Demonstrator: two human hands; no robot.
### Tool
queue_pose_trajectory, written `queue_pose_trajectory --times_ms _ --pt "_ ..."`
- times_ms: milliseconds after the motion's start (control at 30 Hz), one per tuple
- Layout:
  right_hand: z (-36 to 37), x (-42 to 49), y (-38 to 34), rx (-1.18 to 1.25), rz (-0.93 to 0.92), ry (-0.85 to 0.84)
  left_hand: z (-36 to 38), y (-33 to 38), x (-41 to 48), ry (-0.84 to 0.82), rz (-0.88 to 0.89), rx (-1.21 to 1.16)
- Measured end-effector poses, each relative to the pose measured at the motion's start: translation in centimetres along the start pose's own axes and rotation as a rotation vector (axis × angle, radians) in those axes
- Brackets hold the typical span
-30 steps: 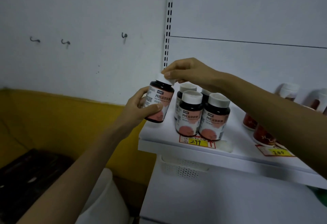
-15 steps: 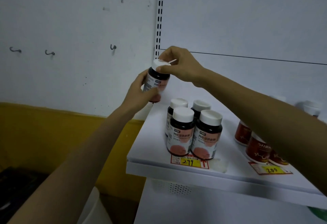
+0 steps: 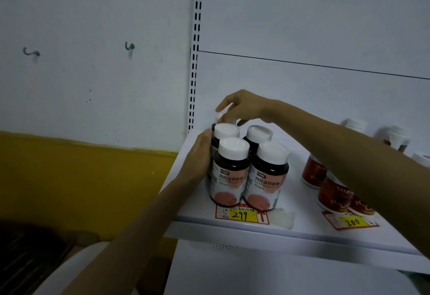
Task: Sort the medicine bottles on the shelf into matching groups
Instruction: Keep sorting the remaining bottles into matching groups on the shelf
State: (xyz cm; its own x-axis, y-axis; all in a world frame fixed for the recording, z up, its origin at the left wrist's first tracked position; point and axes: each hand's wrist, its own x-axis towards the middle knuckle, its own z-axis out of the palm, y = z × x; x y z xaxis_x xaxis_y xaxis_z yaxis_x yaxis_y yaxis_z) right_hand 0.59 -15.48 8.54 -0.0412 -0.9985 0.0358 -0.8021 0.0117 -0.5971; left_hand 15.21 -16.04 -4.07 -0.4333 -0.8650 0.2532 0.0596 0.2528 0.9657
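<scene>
At the shelf's left edge the right hand pinched the cap of a seemingly light, stiff, slick bottle; the left hand touched its side, grip unclear.

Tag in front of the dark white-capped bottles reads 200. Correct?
No. In the head view the tag in front of the dark bottles reads 299. The 200 tag lies further right, in front of the red bottles.
</scene>
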Motion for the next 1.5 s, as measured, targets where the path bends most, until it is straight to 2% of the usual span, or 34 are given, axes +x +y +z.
queue_pose_trajectory --times_ms 133,533,600,700,767,900,1100,1267,1500 --pt "-0.3 -0.2 0.2 -0.032 0.004 -0.053 0.1 0.2 -0.1 -0.022 0.028 -0.035" --pt "0.3 -0.8 0.3 -0.058 -0.043 0.013 0.1 1.3 -1.0 -0.069 0.008 0.026" --pt "-0.5 -1.3 0.2 -0.083 -0.052 0.047 -0.1 1.9 -1.0 -0.044 0.021 0.107" --pt "-2.9 -2.3 0.6 -0.15 -0.054 0.084 -0.9 4.6 -0.3 0.048 0.097 0.371" --pt "-4.7 -3.4 1.1 -0.2 -0.033 0.092 -1.2 7.3 0.6 0.049 0.174 0.504" --pt "-7.9 -5.7 2.3 -0.286 -0.001 0.157 0.8 12.0 2.9 -0.047 0.309 0.748" --pt "-11.6 -10.0 6.1 -0.39 0.079 0.26 8.6 15.1 4.7 -0.232 0.456 1.159" --pt "-15.2 -14.5 11.7 -0.431 0.189 0.321 14.6 14.8 4.0 -0.37 0.543 1.364" --pt "-18.5 -16.5 18.3 -0.564 0.304 0.215 21.6 14.4 4.7 -0.436 0.627 1.434"
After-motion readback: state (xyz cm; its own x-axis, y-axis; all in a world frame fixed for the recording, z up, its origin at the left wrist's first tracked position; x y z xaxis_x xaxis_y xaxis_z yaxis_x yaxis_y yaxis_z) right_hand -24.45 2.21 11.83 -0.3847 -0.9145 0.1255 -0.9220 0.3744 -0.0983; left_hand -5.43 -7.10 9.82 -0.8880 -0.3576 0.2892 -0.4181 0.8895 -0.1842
